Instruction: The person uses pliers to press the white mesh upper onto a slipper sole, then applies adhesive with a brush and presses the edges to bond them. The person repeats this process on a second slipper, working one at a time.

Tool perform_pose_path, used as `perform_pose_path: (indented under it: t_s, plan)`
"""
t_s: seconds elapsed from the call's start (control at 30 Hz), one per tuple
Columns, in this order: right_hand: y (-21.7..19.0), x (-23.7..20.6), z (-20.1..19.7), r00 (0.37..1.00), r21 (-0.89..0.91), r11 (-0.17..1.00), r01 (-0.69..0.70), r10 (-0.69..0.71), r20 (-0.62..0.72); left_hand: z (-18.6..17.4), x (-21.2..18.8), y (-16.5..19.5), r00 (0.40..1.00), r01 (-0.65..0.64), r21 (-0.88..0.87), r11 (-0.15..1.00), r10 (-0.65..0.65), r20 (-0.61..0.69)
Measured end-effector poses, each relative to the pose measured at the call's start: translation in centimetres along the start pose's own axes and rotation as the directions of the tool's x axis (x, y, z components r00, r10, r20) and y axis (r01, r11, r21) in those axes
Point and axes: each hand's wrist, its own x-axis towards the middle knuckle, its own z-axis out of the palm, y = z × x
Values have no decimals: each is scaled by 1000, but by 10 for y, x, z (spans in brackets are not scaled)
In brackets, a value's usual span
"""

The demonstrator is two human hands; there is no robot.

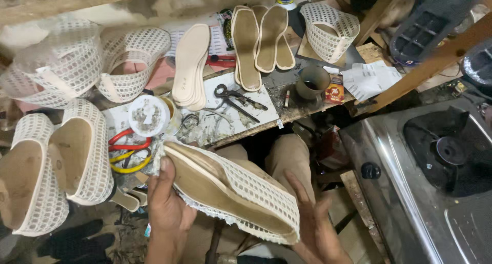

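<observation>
My left hand [166, 200] grips the heel end of a white mesh shoe upper on a tan last [233, 192], held sole-up over my lap. Its thumb lies on the tan insole near the edge. My right hand [318, 223] is open under the toe end, fingers spread, touching or just beside the mesh. My knees in tan trousers [287, 156] show below the shoe.
A cluttered workbench [241, 118] holds pincers [238, 97], a round tin [147, 115], stacked insoles [190, 64], tan insoles [256, 41], a cup [311, 82] and papers. Lasted mesh shoes [56, 166] sit left. A gas stove [435, 161] stands right.
</observation>
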Motion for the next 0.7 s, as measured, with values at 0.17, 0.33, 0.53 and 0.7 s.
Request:
perform_pose_path:
  t_s: [0.17,0.33,0.53,0.7]
  plan:
    - [10,-14,-19,922,-21,969,-248,229,-313,8,-7,-6,886,140,-122,983,-70,457]
    - [41,-34,-5,743,-414,885,-214,-128,-657,23,-17,-5,996,68,307,949,-81,30]
    - [59,-44,22,931,-988,140,-69,-347,-114,9,-62,-25,971,237,-7,971,-237,-12]
    - [50,-20,23,823,-908,328,-260,-417,-386,-30,-59,-39,910,405,102,909,-412,55]
